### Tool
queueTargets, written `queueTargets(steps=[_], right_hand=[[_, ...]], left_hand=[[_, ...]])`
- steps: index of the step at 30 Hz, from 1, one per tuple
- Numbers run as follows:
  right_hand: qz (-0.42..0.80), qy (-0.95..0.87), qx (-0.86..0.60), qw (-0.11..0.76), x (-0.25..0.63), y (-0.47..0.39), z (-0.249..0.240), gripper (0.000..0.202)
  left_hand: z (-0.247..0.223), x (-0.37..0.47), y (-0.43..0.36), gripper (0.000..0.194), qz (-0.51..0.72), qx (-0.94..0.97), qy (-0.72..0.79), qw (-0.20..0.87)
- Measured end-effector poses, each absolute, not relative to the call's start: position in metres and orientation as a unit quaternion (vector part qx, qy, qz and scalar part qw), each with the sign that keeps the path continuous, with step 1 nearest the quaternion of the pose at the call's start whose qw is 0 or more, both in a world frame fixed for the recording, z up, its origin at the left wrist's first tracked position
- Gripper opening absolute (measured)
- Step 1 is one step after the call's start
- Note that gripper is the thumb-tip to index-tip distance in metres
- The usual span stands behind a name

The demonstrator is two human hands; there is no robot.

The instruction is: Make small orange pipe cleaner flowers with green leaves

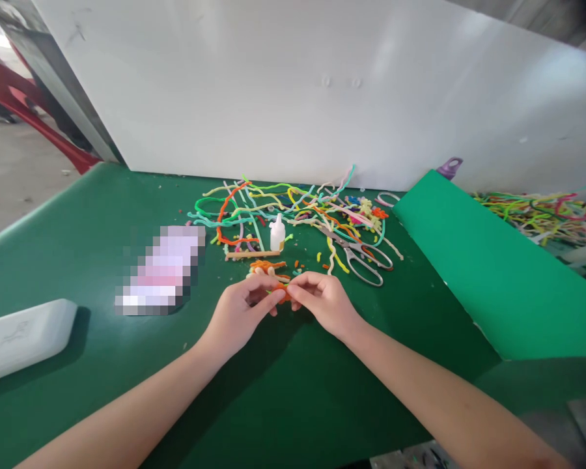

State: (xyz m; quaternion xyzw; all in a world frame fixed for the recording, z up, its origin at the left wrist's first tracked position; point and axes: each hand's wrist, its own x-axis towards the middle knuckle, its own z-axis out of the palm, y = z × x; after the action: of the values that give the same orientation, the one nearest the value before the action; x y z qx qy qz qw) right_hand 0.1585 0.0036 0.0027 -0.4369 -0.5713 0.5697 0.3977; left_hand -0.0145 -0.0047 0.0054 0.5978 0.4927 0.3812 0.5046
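Between my two hands is a small orange pipe-cleaner piece (284, 293) with a bit of green on it. My left hand (241, 312) pinches it from the left with thumb and forefinger. From the other side my right hand (322, 303) grips it in the same way; the fingers hide most of its shape. Just beyond the fingertips lie orange and cream pipe-cleaner pieces (262, 267). Behind them are a thin wooden stick (252, 255) and a small white squeeze bottle (277, 234), standing upright. Metal scissors (359, 254) rest with blades apart to the right.
Tangled coloured pipe cleaners (273, 195) spread along the white partition (293, 98). A green board (498, 273) stands on the right, with more pipe cleaners (542, 215) behind it. On the left of the green table (185, 404) lie a blurred-out flat object (161, 270) and a white case (29, 339).
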Motion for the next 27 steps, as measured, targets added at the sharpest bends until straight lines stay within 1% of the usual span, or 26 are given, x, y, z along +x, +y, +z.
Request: queueTargets(steps=[6,12,15,21,27], right_hand=[[0.572,-0.603,-0.422,0.362,0.1596,0.0025,0.0080,0.021],[0.589,-0.567,-0.418,0.396,0.1570,0.0021,0.0042,0.025],[0.591,-0.556,-0.428,0.398,0.1568,0.0023,0.0010,0.024],[0.540,-0.593,-0.435,0.410,0.1584,0.0023,0.0009,0.016],[0.528,-0.605,-0.430,0.412,0.1593,0.0017,-0.0006,0.014]], left_hand=[[0.0079,-0.0139,-0.0067,0.012,0.363,0.626,0.496,0.480],[0.0053,-0.0144,-0.0059,0.011,0.421,0.586,0.477,0.502],[0.0043,-0.0140,-0.0052,0.010,0.443,0.565,0.459,0.523],[0.0030,-0.0137,-0.0056,0.011,0.432,0.572,0.440,0.541],[0.0027,-0.0141,-0.0046,0.012,0.409,0.587,0.456,0.529]])
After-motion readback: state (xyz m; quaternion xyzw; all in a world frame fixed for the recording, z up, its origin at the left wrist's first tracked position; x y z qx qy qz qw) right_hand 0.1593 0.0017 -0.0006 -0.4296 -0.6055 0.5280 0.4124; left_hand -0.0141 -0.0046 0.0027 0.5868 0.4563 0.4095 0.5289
